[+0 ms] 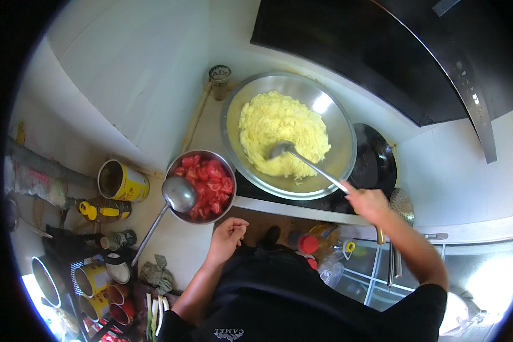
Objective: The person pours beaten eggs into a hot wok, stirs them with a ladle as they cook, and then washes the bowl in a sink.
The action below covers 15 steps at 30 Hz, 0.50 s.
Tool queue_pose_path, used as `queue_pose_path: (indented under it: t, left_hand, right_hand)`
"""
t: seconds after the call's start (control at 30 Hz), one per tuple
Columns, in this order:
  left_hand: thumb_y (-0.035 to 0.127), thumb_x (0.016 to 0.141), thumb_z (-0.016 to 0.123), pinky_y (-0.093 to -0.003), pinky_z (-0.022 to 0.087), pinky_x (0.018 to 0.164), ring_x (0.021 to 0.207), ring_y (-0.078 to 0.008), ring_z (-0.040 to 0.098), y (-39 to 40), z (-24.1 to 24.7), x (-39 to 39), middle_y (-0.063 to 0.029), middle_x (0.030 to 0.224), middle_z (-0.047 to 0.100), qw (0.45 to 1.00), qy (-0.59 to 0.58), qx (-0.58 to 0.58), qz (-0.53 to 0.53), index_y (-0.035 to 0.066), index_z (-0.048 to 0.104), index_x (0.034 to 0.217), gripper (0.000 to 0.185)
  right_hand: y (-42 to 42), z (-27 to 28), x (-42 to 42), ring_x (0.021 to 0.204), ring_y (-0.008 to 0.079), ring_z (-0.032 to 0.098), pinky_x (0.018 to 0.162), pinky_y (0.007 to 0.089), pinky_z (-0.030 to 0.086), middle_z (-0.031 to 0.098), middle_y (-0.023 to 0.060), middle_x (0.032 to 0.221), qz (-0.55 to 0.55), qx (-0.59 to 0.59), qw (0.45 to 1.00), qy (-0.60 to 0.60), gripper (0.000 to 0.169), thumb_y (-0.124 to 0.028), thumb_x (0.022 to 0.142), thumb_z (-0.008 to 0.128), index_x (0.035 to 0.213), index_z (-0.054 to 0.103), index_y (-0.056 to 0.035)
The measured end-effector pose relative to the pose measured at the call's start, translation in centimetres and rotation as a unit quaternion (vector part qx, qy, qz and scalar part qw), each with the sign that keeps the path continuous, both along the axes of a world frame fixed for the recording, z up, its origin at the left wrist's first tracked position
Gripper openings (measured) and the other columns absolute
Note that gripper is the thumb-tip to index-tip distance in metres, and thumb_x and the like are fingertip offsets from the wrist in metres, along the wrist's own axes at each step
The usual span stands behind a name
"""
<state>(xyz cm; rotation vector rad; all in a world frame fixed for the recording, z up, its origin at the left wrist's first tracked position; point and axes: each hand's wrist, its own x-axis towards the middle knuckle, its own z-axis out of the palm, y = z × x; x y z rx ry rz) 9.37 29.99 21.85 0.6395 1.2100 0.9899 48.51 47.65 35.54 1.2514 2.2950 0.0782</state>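
Observation:
My right hand (367, 203) grips the handle of a metal ladle (308, 162), whose bowl is sunk in a mass of pale yellow food, perhaps scrambled egg (282, 124). That food lies in a wide stainless steel basin (288, 190) over the stove. My left hand (228, 237) hangs just below the smaller metal bowl (168, 171), its fingers curled and nothing visible in them. Cut red tomatoes (213, 184) fill this bowl. Across its left rim rests a second ladle (179, 194), with its handle pointing down and left.
Behind the basin on the right sits a black wok (374, 158). A skimmer (402, 205) hangs near my right forearm. Left on the counter stand a yellow can (124, 181), a yellow-capped bottle (107, 210), a crumpled cloth (158, 273) and scallions (156, 314). The range hood (367, 55) overhangs the upper right.

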Motion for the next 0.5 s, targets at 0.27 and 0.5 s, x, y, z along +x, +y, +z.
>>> queue_pose_path:
  t: [0.27, 0.5]
  left_hand:
    - [0.011, 0.100, 0.059, -0.0204, 0.044, 0.059, 0.069, -0.0047, 0.052, 1.8, 0.5, 1.3, 0.0020, 0.082, 0.058, 0.999, 0.008, -0.004, -0.044, 0.002, 0.065, 0.110, 0.015]
    - [0.013, 0.100, 0.060, -0.0206, 0.045, 0.060, 0.069, -0.0052, 0.053, 1.5, -0.5, 0.5, 0.0016, 0.084, 0.059, 1.000, 0.012, -0.001, -0.027, 0.002, 0.066, 0.111, 0.016]
  right_hand:
    - [2.7, -4.9, -3.4, 0.064, 0.0407, 0.068, 0.061, 0.0527, 0.055, 0.068, 0.0195, 0.070, -0.066, 0.052, 0.987, 0.138, 0.055, -0.031, 0.101, 0.054, 0.152, 0.039, -0.0178]
    - [3.2, 0.9, 2.8, 0.050, 0.0285, 0.063, 0.049, 0.0411, 0.054, 0.062, 0.0092, 0.064, 0.121, 0.136, 0.983, 0.015, 0.065, -0.034, 0.094, 0.065, 0.154, 0.042, -0.0233]
